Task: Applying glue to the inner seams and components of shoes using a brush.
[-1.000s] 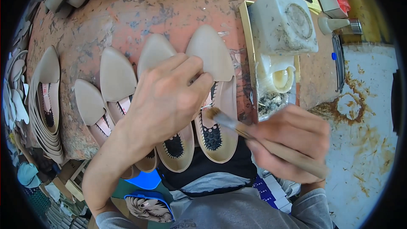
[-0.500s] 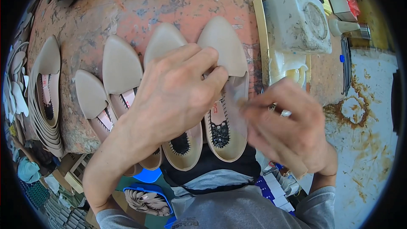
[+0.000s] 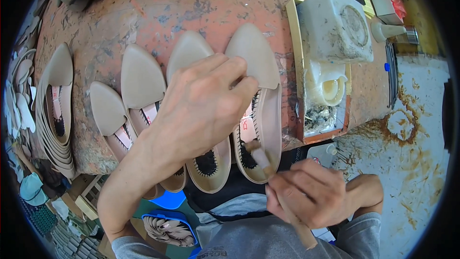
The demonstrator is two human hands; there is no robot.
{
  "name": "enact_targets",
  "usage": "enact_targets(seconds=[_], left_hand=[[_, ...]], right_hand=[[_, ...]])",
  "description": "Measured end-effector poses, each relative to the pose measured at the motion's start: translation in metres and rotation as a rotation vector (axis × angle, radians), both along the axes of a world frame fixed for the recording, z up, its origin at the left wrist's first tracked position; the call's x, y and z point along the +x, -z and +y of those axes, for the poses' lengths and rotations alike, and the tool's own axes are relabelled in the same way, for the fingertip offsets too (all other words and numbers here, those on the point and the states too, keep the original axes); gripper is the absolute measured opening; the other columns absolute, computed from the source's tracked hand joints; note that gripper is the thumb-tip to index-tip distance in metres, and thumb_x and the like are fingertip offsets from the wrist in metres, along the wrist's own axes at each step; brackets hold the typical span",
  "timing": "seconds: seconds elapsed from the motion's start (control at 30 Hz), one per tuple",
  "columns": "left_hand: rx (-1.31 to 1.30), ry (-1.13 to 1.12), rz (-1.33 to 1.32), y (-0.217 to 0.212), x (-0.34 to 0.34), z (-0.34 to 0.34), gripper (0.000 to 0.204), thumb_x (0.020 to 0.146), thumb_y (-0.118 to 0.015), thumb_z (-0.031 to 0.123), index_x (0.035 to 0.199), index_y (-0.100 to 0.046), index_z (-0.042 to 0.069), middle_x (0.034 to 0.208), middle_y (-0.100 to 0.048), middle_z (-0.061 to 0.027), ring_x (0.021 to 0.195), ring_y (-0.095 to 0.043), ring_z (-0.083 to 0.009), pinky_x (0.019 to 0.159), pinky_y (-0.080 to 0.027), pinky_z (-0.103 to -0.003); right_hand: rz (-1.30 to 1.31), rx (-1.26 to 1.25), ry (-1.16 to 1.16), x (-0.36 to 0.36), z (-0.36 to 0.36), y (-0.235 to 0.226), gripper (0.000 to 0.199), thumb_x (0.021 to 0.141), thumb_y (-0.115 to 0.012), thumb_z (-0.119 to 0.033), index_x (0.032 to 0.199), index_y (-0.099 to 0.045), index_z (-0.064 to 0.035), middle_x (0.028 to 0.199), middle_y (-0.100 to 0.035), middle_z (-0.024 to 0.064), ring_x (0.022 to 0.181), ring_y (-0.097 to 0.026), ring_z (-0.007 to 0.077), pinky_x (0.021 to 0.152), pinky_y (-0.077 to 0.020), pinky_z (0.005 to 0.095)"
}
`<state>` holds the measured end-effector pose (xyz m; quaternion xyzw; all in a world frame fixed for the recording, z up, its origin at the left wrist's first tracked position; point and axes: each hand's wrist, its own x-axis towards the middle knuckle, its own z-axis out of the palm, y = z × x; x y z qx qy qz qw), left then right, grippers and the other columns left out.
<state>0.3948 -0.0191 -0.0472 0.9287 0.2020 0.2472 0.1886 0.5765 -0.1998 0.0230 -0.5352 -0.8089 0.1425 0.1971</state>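
Brush has moved heelward, slanting, bristles up-left, clamped by right fingers; whether left fingers grip is unclear.

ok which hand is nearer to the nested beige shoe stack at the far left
Left. The left hand is right of the nested stack, over the row of shoes; the right hand is farther right, holding a brush.
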Motion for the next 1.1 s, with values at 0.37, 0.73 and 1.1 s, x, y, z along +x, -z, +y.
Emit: enact_targets(seconds=[0.37, 0.73, 1.1], left_hand=[[0.002, -0.164, 0.337, -0.026, -0.035, -0.002, 0.068, 0.081, -0.077, 0.001, 0.148, -0.064, 0.007, 0.148, -0.06, -0.0196, 0.141, -0.055, -0.0467, 0.106, -0.059, -0.049], [0.229, -0.27, 0.485, 0.012, -0.03, -0.013, 0.05, 0.092, -0.066, 0.005, 0.141, -0.065, 0.0, 0.153, -0.055, -0.0208, 0.142, -0.055, -0.051, 0.1, -0.065, -0.047], [0.02, -0.256, 0.343, -0.021, -0.05, -0.013, 0.05, 0.084, -0.076, 0.006, 0.133, -0.068, 0.001, 0.142, -0.062, -0.0193, 0.134, -0.062, -0.0391, 0.123, -0.041, -0.064]], right_hand=[[0.286, 0.35, 0.235, 0.042, 0.007, -0.006, 0.006, 0.085, -0.076, -0.008, 0.082, -0.076, -0.0029, 0.071, -0.067, 0.0047, 0.059, -0.06, 0.0201, 0.056, -0.052, 0.0345], [-0.057, 0.138, 0.572, 0.08, -0.002, -0.04, 0.01, 0.081, -0.083, 0.006, 0.09, -0.08, 0.0025, 0.082, -0.076, 0.011, 0.066, -0.068, 0.0261, 0.062, -0.0521, 0.0357], [-0.243, 0.199, 0.39, 0.071, 0.005, -0.047, 0.012, 0.079, -0.082, 0.008, 0.089, -0.078, 0.002, 0.085, -0.077, 0.0109, 0.067, -0.067, 0.0262, 0.06, -0.0507, 0.0355]])
